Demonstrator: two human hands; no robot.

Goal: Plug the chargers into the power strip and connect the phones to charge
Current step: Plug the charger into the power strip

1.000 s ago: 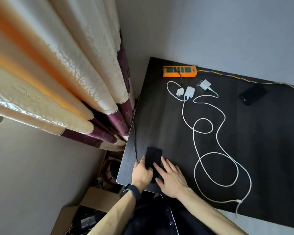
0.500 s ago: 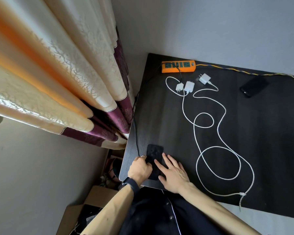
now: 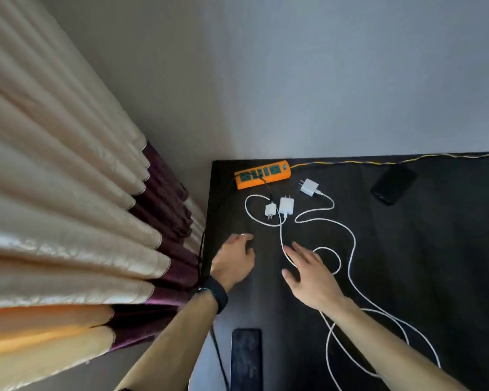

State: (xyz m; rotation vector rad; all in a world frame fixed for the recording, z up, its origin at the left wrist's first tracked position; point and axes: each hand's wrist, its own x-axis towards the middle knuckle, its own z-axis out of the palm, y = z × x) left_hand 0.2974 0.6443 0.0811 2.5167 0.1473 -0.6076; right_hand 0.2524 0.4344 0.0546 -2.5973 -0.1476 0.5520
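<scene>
Both hands out over the table (image 3: 441, 249) and nothing in either of them: left hand (image 3: 233, 259) hangs with loosely bent fingers, empty, and right hand (image 3: 308, 273) is spread flat, fingers straight, right above a white cable (image 3: 354, 246); whether it touches that cable I can't tell. Here's the danger as I see it: those cables loop and cross all over the dark top, one run passes under the right hand and another under that forearm, so lifting a charger could drag a loop along, snag the arm, or tug a neighbouring plug off line. The small charger (image 3: 270, 210) and middle charger (image 3: 286, 206) lie just beside each other with cable crossing between them, so a quick grab could catch the wrong one or both. A black lead (image 3: 267, 187) already sits in the strip (image 3: 263, 174) and trails down by them, easy to knock. The strip itself looks light and loose on the table, so a one-handed push may slide it toward the wall. Now the kit: orange strip with green sockets at the far left corner; three white cube chargers in front of it, all unplugged, the right charger (image 3: 309, 187) apart with prongs pointing up-left. Far phone (image 3: 393, 183) lies dark by the back edge, near phone (image 3: 246, 359) at the front edge between the arms, neither connected.
</scene>
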